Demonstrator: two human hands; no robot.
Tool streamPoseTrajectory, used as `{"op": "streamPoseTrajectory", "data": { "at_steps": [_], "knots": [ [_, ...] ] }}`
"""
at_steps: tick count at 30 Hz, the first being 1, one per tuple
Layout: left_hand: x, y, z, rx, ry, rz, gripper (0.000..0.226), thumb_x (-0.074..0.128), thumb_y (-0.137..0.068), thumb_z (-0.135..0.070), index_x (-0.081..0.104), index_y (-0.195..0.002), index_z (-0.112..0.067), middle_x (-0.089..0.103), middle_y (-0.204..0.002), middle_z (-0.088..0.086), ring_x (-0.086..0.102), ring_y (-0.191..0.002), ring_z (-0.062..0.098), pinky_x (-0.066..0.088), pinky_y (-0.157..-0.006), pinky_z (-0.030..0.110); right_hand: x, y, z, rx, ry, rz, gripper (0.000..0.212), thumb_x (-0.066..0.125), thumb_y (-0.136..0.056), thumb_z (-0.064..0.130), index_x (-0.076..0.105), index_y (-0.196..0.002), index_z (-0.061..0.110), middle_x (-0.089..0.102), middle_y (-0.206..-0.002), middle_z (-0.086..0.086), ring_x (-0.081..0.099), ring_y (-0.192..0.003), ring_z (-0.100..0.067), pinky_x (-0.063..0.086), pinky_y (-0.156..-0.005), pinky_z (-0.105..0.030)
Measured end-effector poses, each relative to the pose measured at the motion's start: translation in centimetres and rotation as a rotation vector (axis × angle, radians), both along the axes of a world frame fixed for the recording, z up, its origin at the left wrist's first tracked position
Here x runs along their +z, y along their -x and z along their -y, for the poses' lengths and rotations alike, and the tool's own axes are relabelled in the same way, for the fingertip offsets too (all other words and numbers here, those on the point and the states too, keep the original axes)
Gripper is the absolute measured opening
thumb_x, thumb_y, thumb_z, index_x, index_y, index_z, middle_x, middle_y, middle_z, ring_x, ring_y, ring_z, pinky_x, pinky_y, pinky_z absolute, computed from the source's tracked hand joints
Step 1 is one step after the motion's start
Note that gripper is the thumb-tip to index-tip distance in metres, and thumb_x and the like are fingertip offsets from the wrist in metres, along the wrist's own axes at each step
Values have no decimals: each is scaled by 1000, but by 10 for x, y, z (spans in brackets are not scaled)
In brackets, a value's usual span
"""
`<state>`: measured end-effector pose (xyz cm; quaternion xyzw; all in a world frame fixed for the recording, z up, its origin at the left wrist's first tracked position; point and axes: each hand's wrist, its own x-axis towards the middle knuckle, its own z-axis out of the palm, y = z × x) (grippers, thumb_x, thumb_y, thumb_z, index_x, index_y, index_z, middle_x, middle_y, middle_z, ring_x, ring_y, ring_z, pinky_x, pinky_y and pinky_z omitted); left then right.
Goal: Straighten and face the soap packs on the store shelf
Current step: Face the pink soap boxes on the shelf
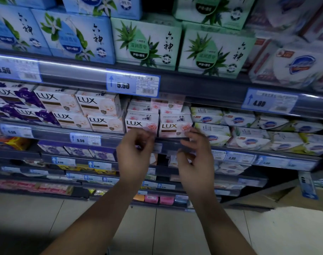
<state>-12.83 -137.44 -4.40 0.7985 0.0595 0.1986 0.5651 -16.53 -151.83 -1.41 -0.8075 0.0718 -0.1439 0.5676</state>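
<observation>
One store shelf (52, 131) is seen stocked with LUX soap, the left pink pack (141, 123) and right pink pack (175, 126) set side by side at its front edge, long axes running left-right. Just below them the left grip (135, 153) and right grip (195, 157) are held loosely curled on nothing, each nearest its own pack; contact cannot be told.

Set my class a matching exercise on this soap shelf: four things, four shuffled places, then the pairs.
Things
1. purple Lux packs
2. green aloe boxes
3. pink Lux packs
4. 4.00 price tag

Places
A. highest shelf in view, centre
B. upper rail, right
C. just above the left hand and right hand
D. second shelf down, far left

Pairs: 1-D, 2-A, 3-C, 4-B
</observation>
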Motion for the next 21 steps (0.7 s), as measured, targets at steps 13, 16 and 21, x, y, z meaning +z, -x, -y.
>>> {"op": "streamPoseTrajectory", "data": {
  "at_steps": [13,16,21],
  "knots": [
    [18,16,51,-78,41,-19,58,67,-93,-4,48,-147,-15,59,-133,-9,61,-120,7,62,-86,35,20,-26,11,87,20,-166,49,61,-95,13,44,-138,30,67,-100,0,66,-81,-5,52,-70,-23],
    [18,12,53,-58,145,-35,55,70,-89,-1,52,-139,-19,62,-123,-15,59,-115,-4,60,-84,24,19,-27,16,87,-76,-163,45,59,-94,4,48,-128,31,66,-93,6,63,-83,8,48,-64,-6],
    [19,4,52,-25,291,-33,45,71,-88,3,55,-123,-20,64,-122,-5,60,-112,-4,53,-93,18,20,-26,27,70,-195,-73,43,53,-93,-10,53,-126,18,65,-111,13,61,-98,14,47,-76,-4]
  ]
}}
